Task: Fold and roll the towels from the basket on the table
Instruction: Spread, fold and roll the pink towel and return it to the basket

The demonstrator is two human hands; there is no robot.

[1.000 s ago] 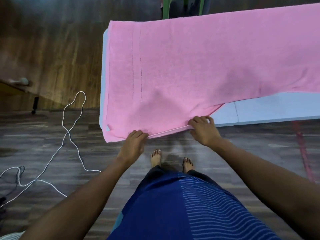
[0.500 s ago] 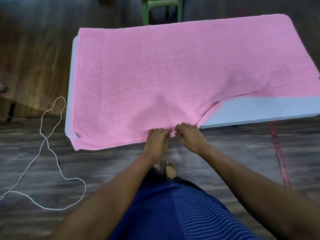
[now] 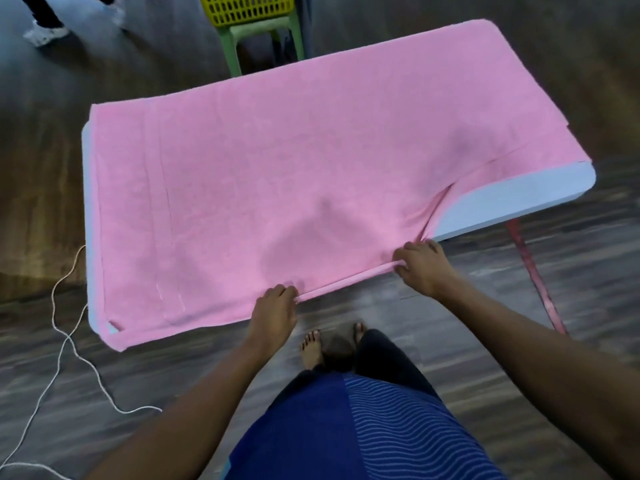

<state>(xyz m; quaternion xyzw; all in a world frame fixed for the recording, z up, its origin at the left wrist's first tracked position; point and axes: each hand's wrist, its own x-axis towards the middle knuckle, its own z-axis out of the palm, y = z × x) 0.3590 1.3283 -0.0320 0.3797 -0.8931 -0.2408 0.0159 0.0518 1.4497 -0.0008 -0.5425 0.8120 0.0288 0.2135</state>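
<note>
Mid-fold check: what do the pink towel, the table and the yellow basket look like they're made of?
Pink towel: soft terry-type cloth, matte and fuzzy, with woven bands near its left end; it bunches where gripped.
Table: probably moulded plastic; smooth pale top, rounded corner.
Yellow basket: likely plastic; a rigid lattice of small holes.

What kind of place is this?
Likely an indoor room set up for folding laundry: a wood-plank floor, a white table draped with the pink towel, and a yellow basket on a green stool.
</note>
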